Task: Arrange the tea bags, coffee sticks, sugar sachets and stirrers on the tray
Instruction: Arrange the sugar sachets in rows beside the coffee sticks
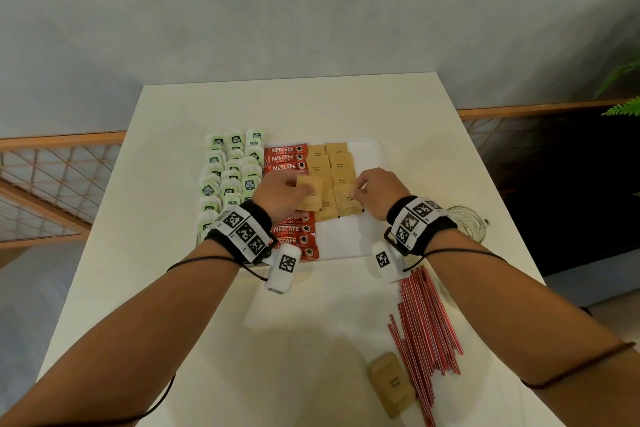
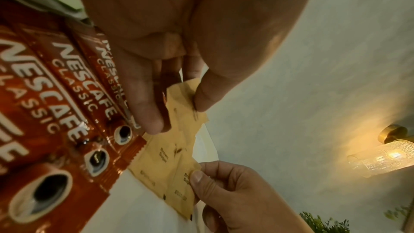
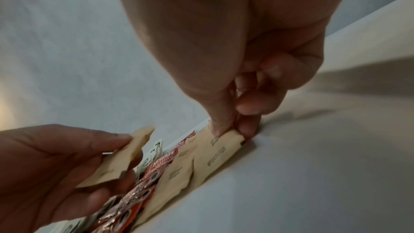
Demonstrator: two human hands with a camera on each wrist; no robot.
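Note:
A white tray (image 1: 349,239) holds green tea bags (image 1: 228,177) at its left, red coffee sticks (image 1: 285,158) in a column, and brown sugar sachets (image 1: 341,163) in two columns. My left hand (image 1: 282,192) holds a small stack of sugar sachets (image 2: 181,98) above the tray, thumb on top. My right hand (image 1: 372,191) pinches the corner of a sachet (image 3: 220,148) lying at the near end of the right sugar column. Red stirrers (image 1: 424,322) lie on the table near my right forearm, off the tray.
A stack of spare sugar sachets (image 1: 391,385) sits on the table at the front, left of the stirrers. A glass container (image 1: 465,222) stands right of the tray. The tray's right and near parts are bare. A lit wall lamp (image 2: 385,155) shows beyond.

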